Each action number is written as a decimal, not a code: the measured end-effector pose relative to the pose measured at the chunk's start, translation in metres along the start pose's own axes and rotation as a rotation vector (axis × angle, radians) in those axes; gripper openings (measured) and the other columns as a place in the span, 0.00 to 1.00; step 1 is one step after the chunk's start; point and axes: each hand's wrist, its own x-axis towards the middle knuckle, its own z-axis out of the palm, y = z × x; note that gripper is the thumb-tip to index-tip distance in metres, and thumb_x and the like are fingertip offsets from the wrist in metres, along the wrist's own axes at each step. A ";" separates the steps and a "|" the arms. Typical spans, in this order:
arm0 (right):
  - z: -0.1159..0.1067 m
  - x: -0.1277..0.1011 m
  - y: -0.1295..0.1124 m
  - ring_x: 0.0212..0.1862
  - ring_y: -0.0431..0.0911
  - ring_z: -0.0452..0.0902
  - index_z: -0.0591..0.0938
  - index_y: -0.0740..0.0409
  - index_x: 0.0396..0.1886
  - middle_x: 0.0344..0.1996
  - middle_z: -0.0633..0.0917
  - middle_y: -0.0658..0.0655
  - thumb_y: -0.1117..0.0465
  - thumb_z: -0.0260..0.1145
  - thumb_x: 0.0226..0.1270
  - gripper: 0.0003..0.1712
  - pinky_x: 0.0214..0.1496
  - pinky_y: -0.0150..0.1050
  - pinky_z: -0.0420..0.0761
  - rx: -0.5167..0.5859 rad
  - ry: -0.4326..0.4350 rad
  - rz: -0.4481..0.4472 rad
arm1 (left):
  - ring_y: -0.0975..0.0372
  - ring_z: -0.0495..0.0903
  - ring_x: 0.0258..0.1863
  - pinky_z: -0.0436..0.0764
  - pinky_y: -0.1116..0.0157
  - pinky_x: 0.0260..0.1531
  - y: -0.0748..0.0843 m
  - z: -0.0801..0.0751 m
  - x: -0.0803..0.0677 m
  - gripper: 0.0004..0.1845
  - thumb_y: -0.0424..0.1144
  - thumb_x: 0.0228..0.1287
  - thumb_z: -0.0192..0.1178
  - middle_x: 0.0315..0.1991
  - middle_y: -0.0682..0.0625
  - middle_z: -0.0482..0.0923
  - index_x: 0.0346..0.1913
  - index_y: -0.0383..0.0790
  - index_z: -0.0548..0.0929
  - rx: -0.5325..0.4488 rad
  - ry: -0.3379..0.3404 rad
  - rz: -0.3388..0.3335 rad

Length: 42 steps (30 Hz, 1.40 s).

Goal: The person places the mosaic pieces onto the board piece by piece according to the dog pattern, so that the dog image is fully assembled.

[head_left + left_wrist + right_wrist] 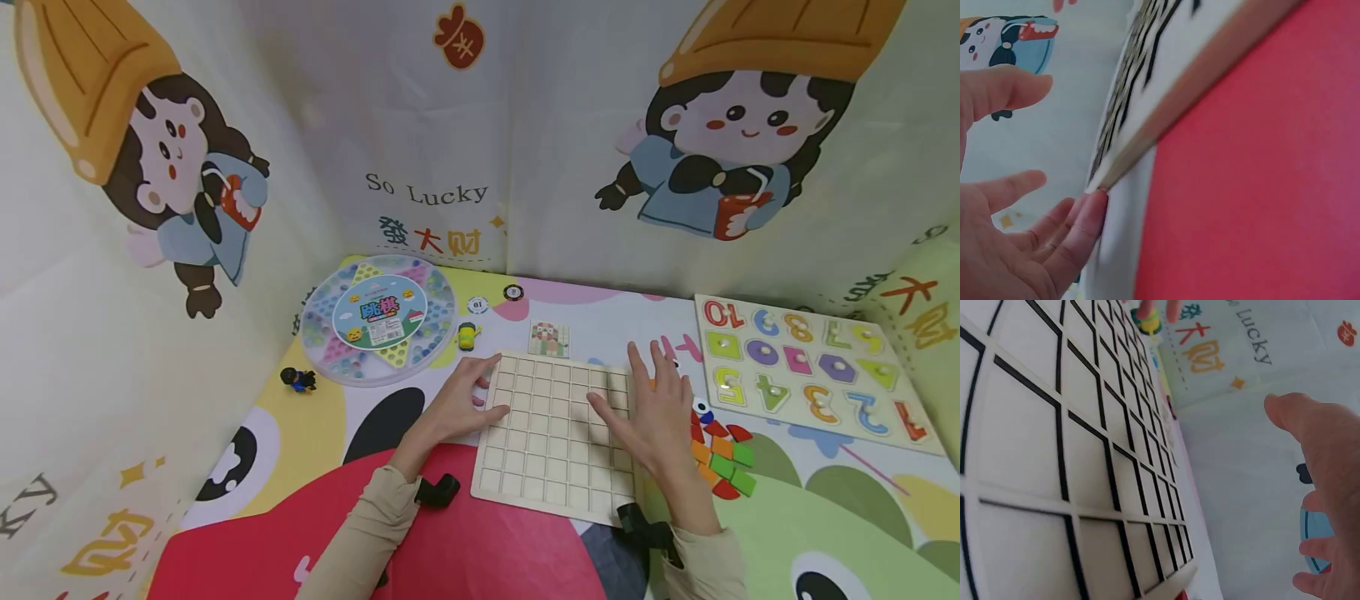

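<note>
A pale wooden board (555, 433) with a raised square grid lies on the patterned cloth. At its left edge is my left hand (452, 402), thumb and fingers spread apart. In the left wrist view a fingertip (1097, 200) touches the board's side, while the thumb stays off it. My right hand (658, 417) is spread above the board's right side and casts a shadow on it. The right wrist view shows that thumb (1297, 412) and the fingers apart from the grid (1029, 431), holding nothing.
Beyond the board lies a small picture tile (549, 339). A round marble game box (352, 367) and a yellow toy car (467, 336) are at left, near a small figure (300, 380). Coloured blocks (722, 448) and a number puzzle (817, 367) are at right.
</note>
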 end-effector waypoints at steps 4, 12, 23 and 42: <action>-0.006 -0.001 0.006 0.73 0.66 0.49 0.61 0.60 0.75 0.74 0.55 0.69 0.44 0.70 0.55 0.52 0.68 0.71 0.49 0.042 0.053 -0.010 | 0.59 0.75 0.43 0.81 0.68 0.38 -0.005 0.002 0.001 0.41 0.43 0.57 0.69 0.58 0.42 0.68 0.73 0.40 0.66 -0.020 0.008 -0.032; -0.016 0.000 0.018 0.67 0.69 0.58 0.65 0.61 0.73 0.70 0.62 0.70 0.55 0.70 0.58 0.44 0.61 0.71 0.62 0.125 0.089 0.022 | 0.62 0.76 0.39 0.82 0.69 0.39 -0.017 0.005 0.002 0.38 0.40 0.56 0.70 0.51 0.47 0.71 0.71 0.37 0.69 -0.044 0.010 -0.035; -0.028 0.002 0.035 0.55 0.66 0.69 0.72 0.67 0.67 0.57 0.73 0.73 0.65 0.69 0.60 0.34 0.52 0.66 0.73 0.150 0.026 0.111 | 0.63 0.78 0.36 0.81 0.66 0.42 -0.018 0.003 -0.001 0.37 0.38 0.57 0.70 0.48 0.46 0.69 0.69 0.33 0.70 -0.041 -0.027 -0.024; -0.022 0.024 0.066 0.32 0.57 0.73 0.82 0.75 0.48 0.36 0.82 0.70 0.59 0.67 0.64 0.21 0.21 0.40 0.71 -0.066 -0.164 0.348 | 0.63 0.77 0.36 0.81 0.69 0.40 -0.018 0.003 0.000 0.38 0.34 0.56 0.71 0.50 0.46 0.68 0.70 0.34 0.69 -0.033 -0.046 -0.040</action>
